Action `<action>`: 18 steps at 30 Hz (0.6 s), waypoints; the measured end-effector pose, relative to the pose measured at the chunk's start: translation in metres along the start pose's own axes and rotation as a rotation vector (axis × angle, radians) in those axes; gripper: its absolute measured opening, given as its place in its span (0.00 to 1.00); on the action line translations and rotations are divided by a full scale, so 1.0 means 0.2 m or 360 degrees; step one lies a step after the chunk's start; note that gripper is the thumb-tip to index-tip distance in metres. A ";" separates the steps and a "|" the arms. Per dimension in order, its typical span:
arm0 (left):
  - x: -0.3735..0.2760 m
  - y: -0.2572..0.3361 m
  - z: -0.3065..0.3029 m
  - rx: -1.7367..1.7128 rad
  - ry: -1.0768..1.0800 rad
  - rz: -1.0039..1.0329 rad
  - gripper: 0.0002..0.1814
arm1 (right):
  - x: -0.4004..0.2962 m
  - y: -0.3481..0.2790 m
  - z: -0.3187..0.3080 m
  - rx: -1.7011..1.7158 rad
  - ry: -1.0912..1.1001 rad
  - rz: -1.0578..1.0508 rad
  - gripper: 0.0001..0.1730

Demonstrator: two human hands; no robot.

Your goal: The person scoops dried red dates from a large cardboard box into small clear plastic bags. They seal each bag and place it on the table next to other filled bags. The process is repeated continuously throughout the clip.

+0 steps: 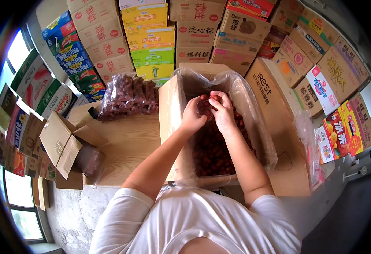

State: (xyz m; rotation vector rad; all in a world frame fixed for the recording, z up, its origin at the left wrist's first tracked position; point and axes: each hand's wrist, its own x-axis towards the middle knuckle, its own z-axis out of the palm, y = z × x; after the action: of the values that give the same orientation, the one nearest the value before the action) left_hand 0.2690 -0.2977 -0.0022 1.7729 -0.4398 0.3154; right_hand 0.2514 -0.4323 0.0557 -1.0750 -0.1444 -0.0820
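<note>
A large open cardboard box (168,104) lined with a clear plastic bag (258,127) stands in front of me, with many dark red dried fruits, apparently jujubes (214,155), inside. Over its far half, my left hand (193,116) grips a small clear plastic bag (203,109) with some red fruits in it. My right hand (222,109) is at the mouth of that bag, fingertips at a few red fruits; whether it grips the fruits or the bag's edge is hard to tell. Filled clear bags of dark red fruits (128,96) lie stacked on the wooden table, left of the box.
An open smaller carton (60,143) with clear plastic bags (90,158) lies tilted at the table's left end. A long flat carton (267,92) is right of the box, with clear plastic packaging (309,143) beyond. Stacked cartons (196,35) line the far side.
</note>
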 end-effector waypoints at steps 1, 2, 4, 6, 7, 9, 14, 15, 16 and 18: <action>0.00 0.01 0.00 -0.0017 -0.0004 -0.0033 0.37 | 0.00 0.01 -0.01 0.0039 -0.0074 -0.0054 0.17; 0.00 0.03 0.01 -0.0038 -0.0022 -0.0056 0.36 | 0.00 0.00 -0.03 0.0008 -0.0063 -0.0030 0.15; 0.00 0.08 -0.01 -0.0074 -0.0066 -0.0101 0.35 | -0.03 -0.04 -0.02 -0.0042 -0.0044 0.0031 0.13; 0.00 0.06 -0.02 -0.0038 -0.0073 -0.0103 0.33 | -0.02 -0.05 -0.02 -0.0046 -0.0084 -0.0048 0.12; 0.01 0.02 -0.01 0.0018 -0.0052 -0.0086 0.33 | -0.02 -0.06 -0.01 -0.0048 -0.0102 -0.0088 0.12; 0.00 0.01 -0.01 0.0015 -0.0040 -0.0101 0.33 | -0.02 -0.07 -0.03 -0.0069 -0.0100 -0.0029 0.10; -0.01 0.06 -0.01 -0.0009 -0.0127 -0.0174 0.33 | 0.07 0.00 -0.25 -0.1039 0.0142 -0.0410 0.12; -0.01 0.06 -0.01 -0.0003 -0.0143 -0.0167 0.33 | 0.07 0.00 -0.27 -0.1408 0.0222 -0.0491 0.13; -0.01 0.05 -0.01 -0.0026 -0.0151 -0.0151 0.33 | 0.08 0.03 -0.29 -0.1538 0.0196 -0.0499 0.12; -0.01 0.05 -0.02 -0.0064 -0.0188 -0.0174 0.33 | 0.06 0.05 -0.30 -0.1651 0.0134 -0.0402 0.07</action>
State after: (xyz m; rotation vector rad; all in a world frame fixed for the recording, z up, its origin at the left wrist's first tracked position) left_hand 0.2633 -0.2964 0.0064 1.7747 -0.4282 0.1243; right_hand 0.2702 -0.4810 0.0206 -2.0798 -0.1633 -0.4657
